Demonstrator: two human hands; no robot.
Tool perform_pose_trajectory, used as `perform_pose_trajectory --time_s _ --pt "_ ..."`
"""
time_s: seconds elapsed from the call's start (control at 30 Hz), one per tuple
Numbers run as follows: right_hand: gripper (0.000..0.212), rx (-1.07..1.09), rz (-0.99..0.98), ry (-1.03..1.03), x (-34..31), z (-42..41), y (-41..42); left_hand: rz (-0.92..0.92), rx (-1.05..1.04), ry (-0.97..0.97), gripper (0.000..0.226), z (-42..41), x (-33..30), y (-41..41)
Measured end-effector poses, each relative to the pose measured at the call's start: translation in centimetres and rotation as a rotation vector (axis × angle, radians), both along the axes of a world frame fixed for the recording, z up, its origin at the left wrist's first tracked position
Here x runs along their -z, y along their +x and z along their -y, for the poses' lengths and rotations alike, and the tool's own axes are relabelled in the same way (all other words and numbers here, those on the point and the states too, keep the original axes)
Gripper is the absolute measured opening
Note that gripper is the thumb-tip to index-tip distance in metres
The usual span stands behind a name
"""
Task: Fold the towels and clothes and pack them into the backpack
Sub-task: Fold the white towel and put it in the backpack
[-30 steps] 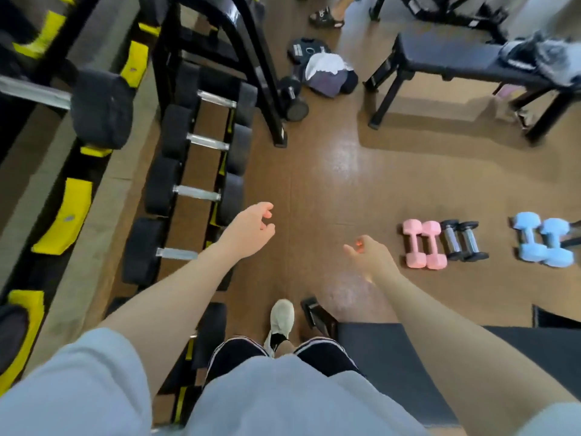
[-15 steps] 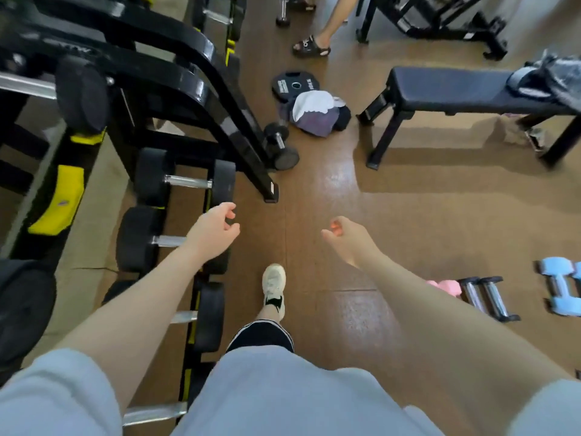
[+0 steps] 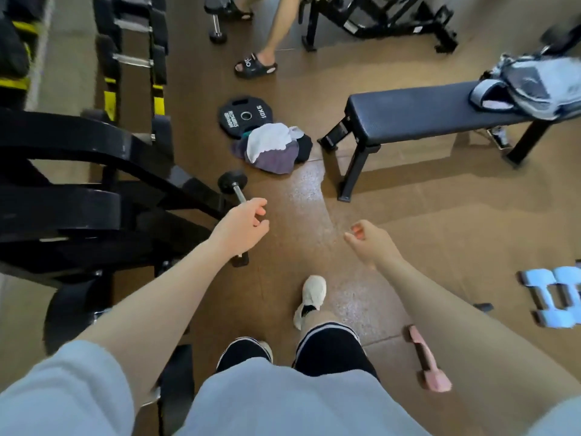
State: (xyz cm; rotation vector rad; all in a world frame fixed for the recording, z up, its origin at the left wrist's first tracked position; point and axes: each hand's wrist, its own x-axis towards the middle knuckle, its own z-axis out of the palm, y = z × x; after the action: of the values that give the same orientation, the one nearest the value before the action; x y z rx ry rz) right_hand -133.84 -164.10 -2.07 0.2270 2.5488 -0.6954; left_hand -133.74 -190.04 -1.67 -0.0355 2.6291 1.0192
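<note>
A crumpled pile of towels and clothes (image 3: 272,147), white, purple and dark, lies on the brown floor ahead, partly on a black weight plate (image 3: 245,116). A grey-blue backpack (image 3: 534,86) sits on the right end of a black bench (image 3: 408,114). My left hand (image 3: 242,228) hangs in the air with loosely curled fingers, holding nothing, well short of the pile. My right hand (image 3: 367,240) hangs the same way, empty, to the right. Both hands are far from the backpack.
A dumbbell rack (image 3: 94,190) fills the left side. A black dumbbell (image 3: 234,190) lies on the floor behind my left hand. Pink (image 3: 427,363) and blue dumbbells (image 3: 553,297) lie at the right. Another person's leg and sandal (image 3: 256,66) stand beyond the pile.
I have walked forward: the clothes pile, bench and backpack are closer and lower in view. Both hands stay raised, empty and loosely curled.
</note>
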Motion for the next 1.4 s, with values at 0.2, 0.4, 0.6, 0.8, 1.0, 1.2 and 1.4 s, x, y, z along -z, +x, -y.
perform_pose_trajectory --time_s 0.2,0.4,0.6,0.8,1.0,1.2,1.4 --pt "0.039 0.038 0.013 0.033 1.8 -3.8 -14.8 -0.017 0.034 0.012 0.049 -3.4 1.4 -15.0" --pt "0.032 -0.056 0.057 0.052 1.5 -4.4 -29.5 0.107 -0.062 -0.009 0.052 -4.1 1.4 -26.6" --pt "0.033 -0.245 0.11 0.005 2.2 0.1 -40.8 0.131 -0.217 -0.02 0.049 -1.1 2.3 -34.4" --pt "0.027 -0.422 0.09 -0.015 3.7 5.8 -50.9 0.224 -0.257 -0.014 0.048 3.1 5.2 -44.7" --pt "0.029 -0.333 0.175 -0.016 6.8 10.3 -61.1 0.315 -0.257 0.016 0.046 7.2 8.2 -56.5" --pt "0.024 -0.299 0.295 0.018 14.0 12.9 -68.7 0.403 -0.227 0.059 0.04 8.8 14.2 -65.3" --pt "0.027 -0.285 0.366 0.033 28.7 14.5 -74.6 0.393 -0.322 0.081 0.043 8.1 27.8 -69.8"
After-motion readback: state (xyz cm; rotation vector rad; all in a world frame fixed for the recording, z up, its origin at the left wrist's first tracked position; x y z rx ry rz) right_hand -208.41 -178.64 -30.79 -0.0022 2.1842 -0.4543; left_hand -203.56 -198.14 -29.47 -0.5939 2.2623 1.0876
